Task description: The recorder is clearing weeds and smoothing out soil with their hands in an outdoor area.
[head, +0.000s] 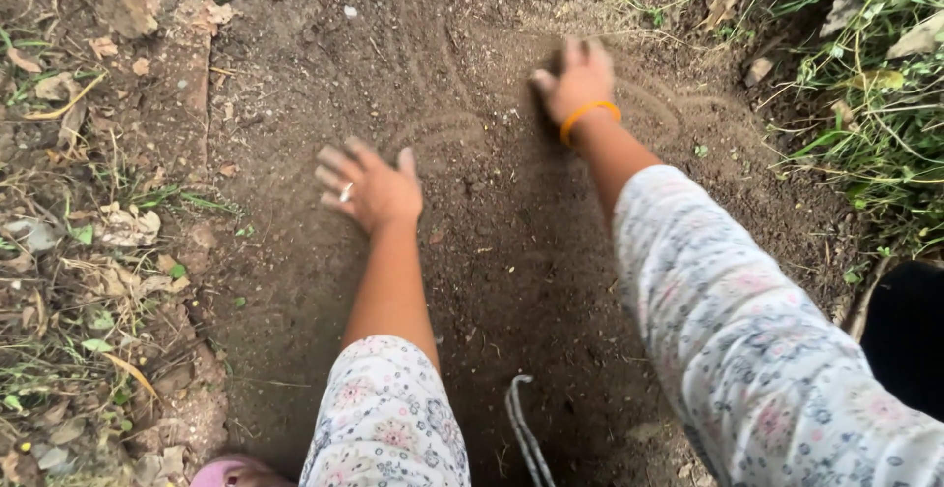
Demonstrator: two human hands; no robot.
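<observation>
Head view, left hand (372, 190) fingers spread flat on soil (492, 251), right hand (578, 82) fingers together pressing soil

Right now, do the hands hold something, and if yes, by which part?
Nothing is held. The left hand lies open, fingers spread, flat on the loose soil. The right hand also presses palm down on the soil.

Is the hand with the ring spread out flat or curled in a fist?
Spread out. The left hand lies palm down on the soil, fingers fanned apart, holding nothing.
</observation>
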